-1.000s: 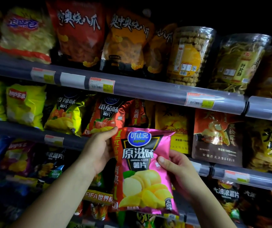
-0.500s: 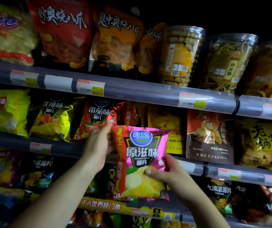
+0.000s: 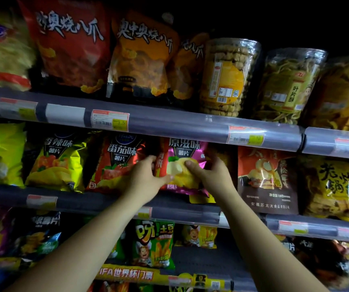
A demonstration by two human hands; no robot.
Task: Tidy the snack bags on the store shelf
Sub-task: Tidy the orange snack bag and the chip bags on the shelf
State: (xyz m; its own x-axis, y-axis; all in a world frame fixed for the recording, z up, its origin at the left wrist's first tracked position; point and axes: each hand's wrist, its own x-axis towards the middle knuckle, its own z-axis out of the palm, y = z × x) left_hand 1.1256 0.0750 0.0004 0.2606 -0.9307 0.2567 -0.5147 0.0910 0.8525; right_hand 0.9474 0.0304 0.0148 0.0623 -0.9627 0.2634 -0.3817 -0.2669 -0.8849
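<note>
so, head view: dim store shelving, with three rows of snacks in sight.
pink chip bag (image 3: 182, 150): upright on the middle shelf, held between both hands; its top is hidden behind the upper shelf rail (image 3: 169, 123) and its bottom edge sits just above the middle shelf rail (image 3: 106, 202).
left hand (image 3: 143, 180): grips the bag's left edge, thumb laid across the lower front, fingers curled round behind.
right hand (image 3: 209, 175): grips the bag's right side, thumb pressed on the chip picture, fingers wrapped round the edge.
red tomato bag (image 3: 116, 163): just left of the pink bag, touching the left hand's knuckles.
yellow-green bag (image 3: 57, 161): further left on the same shelf, tilted a little.
brown bag (image 3: 266, 180): to the right of the right hand, hanging down over the rail.
clear tub (image 3: 226, 76): top shelf, above the pink bag and a little to the right, beside big red and orange bags.
price tag (image 3: 110, 120): on the upper rail; the print is too blurred to read.
green fries bag (image 3: 154, 243): lower shelf, between the two forearms.
</note>
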